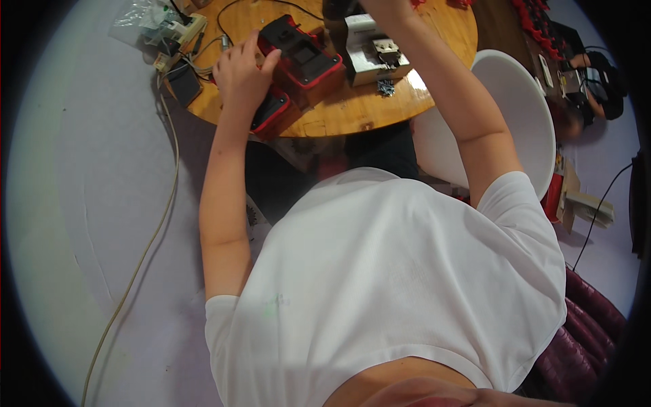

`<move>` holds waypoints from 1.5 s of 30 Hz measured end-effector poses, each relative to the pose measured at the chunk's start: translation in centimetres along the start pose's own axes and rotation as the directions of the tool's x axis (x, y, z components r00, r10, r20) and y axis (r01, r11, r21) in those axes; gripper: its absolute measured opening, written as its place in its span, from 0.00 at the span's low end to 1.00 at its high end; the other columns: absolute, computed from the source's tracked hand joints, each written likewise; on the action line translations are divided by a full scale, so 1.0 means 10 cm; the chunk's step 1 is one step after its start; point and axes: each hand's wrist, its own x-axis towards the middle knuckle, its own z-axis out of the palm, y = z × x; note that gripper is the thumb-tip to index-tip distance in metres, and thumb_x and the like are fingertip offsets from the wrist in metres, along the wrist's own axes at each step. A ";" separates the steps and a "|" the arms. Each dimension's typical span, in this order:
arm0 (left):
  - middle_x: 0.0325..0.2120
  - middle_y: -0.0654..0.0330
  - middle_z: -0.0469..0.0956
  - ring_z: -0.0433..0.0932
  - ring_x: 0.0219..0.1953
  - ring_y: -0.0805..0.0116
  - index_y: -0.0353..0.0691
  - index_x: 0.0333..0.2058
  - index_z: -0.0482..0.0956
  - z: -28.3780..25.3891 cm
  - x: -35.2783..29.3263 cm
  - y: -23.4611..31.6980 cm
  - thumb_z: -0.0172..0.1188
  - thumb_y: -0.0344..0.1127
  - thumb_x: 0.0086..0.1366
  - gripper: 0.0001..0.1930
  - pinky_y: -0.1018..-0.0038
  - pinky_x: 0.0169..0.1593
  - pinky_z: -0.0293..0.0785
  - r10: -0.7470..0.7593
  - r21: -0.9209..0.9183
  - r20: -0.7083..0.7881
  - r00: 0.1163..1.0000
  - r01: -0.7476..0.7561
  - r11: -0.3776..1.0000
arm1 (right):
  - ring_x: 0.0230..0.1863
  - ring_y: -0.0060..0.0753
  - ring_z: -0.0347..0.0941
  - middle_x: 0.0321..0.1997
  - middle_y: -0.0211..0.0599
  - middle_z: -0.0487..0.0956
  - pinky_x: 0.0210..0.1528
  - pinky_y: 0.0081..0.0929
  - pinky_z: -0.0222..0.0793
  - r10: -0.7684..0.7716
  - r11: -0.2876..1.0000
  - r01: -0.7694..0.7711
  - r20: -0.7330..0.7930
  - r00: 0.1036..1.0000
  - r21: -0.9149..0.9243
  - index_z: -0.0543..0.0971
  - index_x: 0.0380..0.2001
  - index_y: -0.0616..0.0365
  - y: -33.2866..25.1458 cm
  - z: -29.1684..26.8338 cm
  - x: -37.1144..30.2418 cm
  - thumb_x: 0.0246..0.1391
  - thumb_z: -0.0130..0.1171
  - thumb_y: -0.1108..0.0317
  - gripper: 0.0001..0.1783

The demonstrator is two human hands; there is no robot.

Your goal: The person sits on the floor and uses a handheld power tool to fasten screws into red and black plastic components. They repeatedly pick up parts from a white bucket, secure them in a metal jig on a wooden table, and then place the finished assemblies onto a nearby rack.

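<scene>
Left hand (243, 73), fingers loosely spread, is at the upper left of the frame, over the far end of a small red-black box (273, 108); whether it grips is unclear. A larger red-black box (306, 55) lies just right of it. The right hand (388, 8) is cut off at the top edge, beyond a metal block (363, 51); its grip cannot be told.

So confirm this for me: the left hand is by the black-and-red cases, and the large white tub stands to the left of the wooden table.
Not quite: the head view shows the large white tub to the right of the wooden table, not the left. The left hand is by the black-and-red cases, as you say.
</scene>
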 end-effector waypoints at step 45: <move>0.32 0.53 0.83 0.78 0.37 0.51 0.42 0.47 0.81 -0.04 0.12 -0.13 0.65 0.60 0.55 0.30 0.59 0.41 0.74 0.017 -0.108 0.050 0.999 -0.012 0.994 | 0.21 0.16 0.68 0.26 0.25 0.72 0.22 0.19 0.63 0.236 0.886 -0.202 0.031 0.971 -0.417 0.70 0.46 0.57 -0.32 -0.40 -0.31 0.55 0.66 0.66 0.19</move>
